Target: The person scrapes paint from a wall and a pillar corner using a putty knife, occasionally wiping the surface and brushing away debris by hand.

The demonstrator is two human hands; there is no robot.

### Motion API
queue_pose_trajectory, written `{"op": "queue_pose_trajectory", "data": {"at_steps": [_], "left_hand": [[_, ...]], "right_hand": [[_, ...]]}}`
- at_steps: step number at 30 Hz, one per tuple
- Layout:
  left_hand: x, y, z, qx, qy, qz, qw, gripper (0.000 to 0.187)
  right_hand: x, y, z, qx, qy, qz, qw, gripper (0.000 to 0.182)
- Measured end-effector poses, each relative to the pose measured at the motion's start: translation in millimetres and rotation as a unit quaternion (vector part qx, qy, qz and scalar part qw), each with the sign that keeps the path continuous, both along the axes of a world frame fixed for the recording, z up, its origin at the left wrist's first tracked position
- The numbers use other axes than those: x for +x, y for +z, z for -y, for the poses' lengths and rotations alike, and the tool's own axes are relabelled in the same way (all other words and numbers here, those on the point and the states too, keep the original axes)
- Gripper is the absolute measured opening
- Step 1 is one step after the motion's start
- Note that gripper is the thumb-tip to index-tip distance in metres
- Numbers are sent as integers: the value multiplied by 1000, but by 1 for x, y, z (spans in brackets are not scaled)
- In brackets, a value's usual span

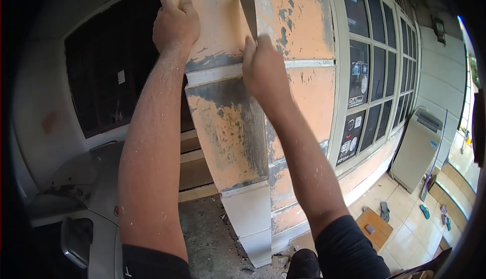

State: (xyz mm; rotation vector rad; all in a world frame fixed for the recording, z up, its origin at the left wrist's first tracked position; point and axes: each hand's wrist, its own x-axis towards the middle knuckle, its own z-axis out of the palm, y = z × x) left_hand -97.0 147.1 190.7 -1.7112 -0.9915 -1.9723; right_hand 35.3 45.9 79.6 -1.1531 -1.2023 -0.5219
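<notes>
At upper centre, a dark, flat triangular blade (pixel 248 8) is gripped near-upright by the nearer right hand (pixel 266 69) beside the peach-painted pillar (pixel 217 21), whose left edge is touched by the half-open left hand (pixel 177 25).

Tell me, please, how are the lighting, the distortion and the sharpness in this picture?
Head view: the lens bows the window frame and blackens the corners; head view: the car side is dim, while the far right edge is glaringly bright; head view: the left hand looks fairly clear, the right hand perhaps slightly softer.
</notes>
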Motion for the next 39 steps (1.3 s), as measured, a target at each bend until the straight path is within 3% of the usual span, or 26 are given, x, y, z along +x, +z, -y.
{"op": "queue_pose_trajectory", "data": {"at_steps": [2,5,9,11,14,17,19,21,25,28,31,34,36,39], "left_hand": [[-2,-3,-6,-10,-28,-2,1000,71],[-2,-2,-2,-11,-13,-12,1000,71],[-2,-2,-6,6,10,-16,1000,71],[-1,-2,-7,59,43,-25,997,70],[-1,-2,-2,33,-7,-10,999,71],[0,-2,-8,7,-33,29,999,71],[-1,-3,-5,2,-31,23,999,70],[-2,-3,-2,2,-35,15,999,69],[-4,-2,5,-49,-62,-6,997,64],[-4,-3,-2,-45,-58,8,997,62],[-4,3,-5,-37,-47,17,998,62],[0,-1,-4,-48,-57,33,997,63],[-2,0,-4,-44,-58,43,996,64],[-3,-1,-6,-59,-49,31,997,64]], "right_hand": [[-10,-48,15,-57,-15,-25,998,35],[-15,-57,15,-87,-42,-47,994,35],[-12,49,15,-39,-65,1,997,36],[-16,74,17,-43,-90,23,995,37],[-17,39,24,-72,-89,15,993,35],[-34,-48,43,-183,-43,-62,980,33],[-39,-70,45,-233,-42,-80,968,33],[-35,-65,43,-195,-37,-69,978,33],[-21,37,22,-65,-100,38,992,30],[-28,70,41,-122,-90,36,988,30],[-33,4,41,-121,-86,11,989,32],[-44,-79,50,-239,-63,-38,968,32],[-44,-76,47,-218,-59,-40,973,31],[-34,-1,26,-99,-87,11,991,32]]}}
